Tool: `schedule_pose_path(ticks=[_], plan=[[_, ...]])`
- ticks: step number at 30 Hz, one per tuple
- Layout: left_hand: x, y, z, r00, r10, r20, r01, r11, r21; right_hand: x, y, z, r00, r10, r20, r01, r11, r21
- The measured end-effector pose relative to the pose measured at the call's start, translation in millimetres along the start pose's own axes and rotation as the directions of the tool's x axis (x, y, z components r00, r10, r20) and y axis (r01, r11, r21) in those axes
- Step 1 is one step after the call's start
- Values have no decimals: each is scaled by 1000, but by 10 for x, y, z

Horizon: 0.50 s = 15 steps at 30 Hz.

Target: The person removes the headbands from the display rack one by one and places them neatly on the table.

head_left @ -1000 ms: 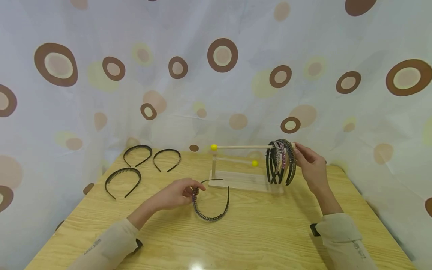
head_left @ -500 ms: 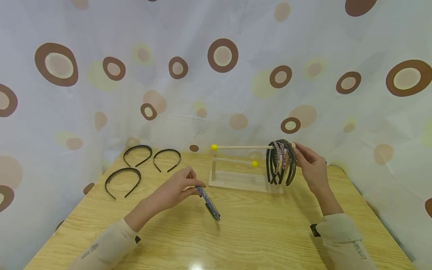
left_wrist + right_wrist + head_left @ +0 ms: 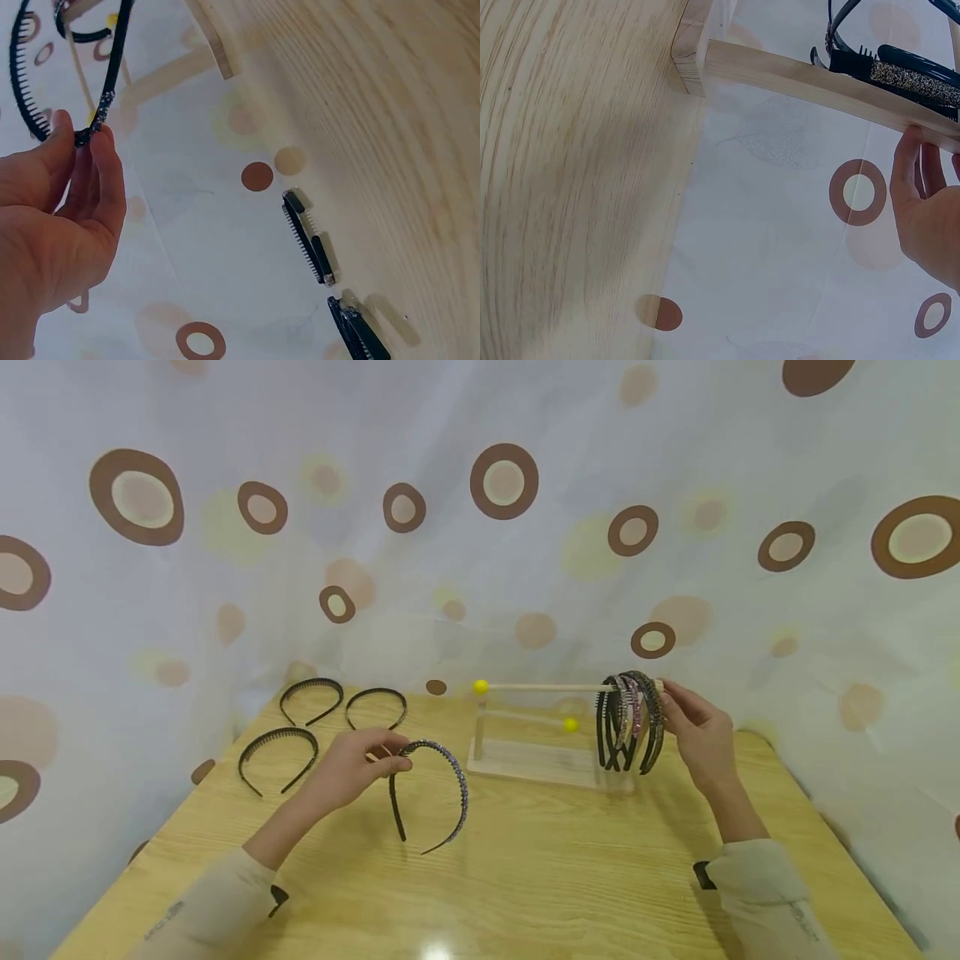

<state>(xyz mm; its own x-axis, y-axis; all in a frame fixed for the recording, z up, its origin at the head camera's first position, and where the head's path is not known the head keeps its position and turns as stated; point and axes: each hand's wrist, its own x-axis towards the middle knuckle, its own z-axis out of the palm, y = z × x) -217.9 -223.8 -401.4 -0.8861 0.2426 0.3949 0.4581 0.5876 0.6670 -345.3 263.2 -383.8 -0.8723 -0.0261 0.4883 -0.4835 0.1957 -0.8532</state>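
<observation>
My left hand (image 3: 348, 770) pinches a toothed headband (image 3: 461, 781) with blue-violet glitter near the top of its arch, between thumb and fingers. The band hangs above the table, both ends pointing down. In the left wrist view, fingertips meet the glittery headband (image 3: 114, 67) at its bend. At the right end of a wooden rack (image 3: 525, 760), my right hand (image 3: 702, 739) grips the top of the upright post (image 3: 802, 79). Several glittery and black headbands (image 3: 636, 714) hang bunched on the upper rod, close beside those fingers.
Three black headbands lie at the left: a rear one (image 3: 312, 681), a nearer one (image 3: 277, 732) and a third (image 3: 377, 691) partly behind the left hand. Yellow balls cap the upper rod (image 3: 540, 687) and lower rod (image 3: 517, 717). A patterned curtain (image 3: 480, 568) surrounds the table.
The left hand has moved left and turned the glittery headband from ends-up, through edge-on, to ends-down. The right hand keeps its grip on the rack. The head view has shifted slightly.
</observation>
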Motion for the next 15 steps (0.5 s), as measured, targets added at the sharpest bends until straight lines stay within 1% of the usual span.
schedule_pose_path(ticks=[3,6,8,11,15], plan=[[-42,-72,-106,998,-56,-27,55,998,-20,13,-1,-15,1000,-1,-10,1,1000,19],[-84,-175,-205,991,-124,-43,122,991,-48,10,-61,-1,1000,-15,2,15,999,39],[-106,-247,-267,983,-179,-40,175,982,-75,-4,-100,15,1000,-18,10,18,998,57],[-126,-387,-351,967,-253,-31,247,960,-130,-29,-124,31,1000,-15,14,14,998,60],[-154,-594,-454,950,-312,-10,306,937,-169,-47,-111,34,1000,-6,13,6,999,46]])
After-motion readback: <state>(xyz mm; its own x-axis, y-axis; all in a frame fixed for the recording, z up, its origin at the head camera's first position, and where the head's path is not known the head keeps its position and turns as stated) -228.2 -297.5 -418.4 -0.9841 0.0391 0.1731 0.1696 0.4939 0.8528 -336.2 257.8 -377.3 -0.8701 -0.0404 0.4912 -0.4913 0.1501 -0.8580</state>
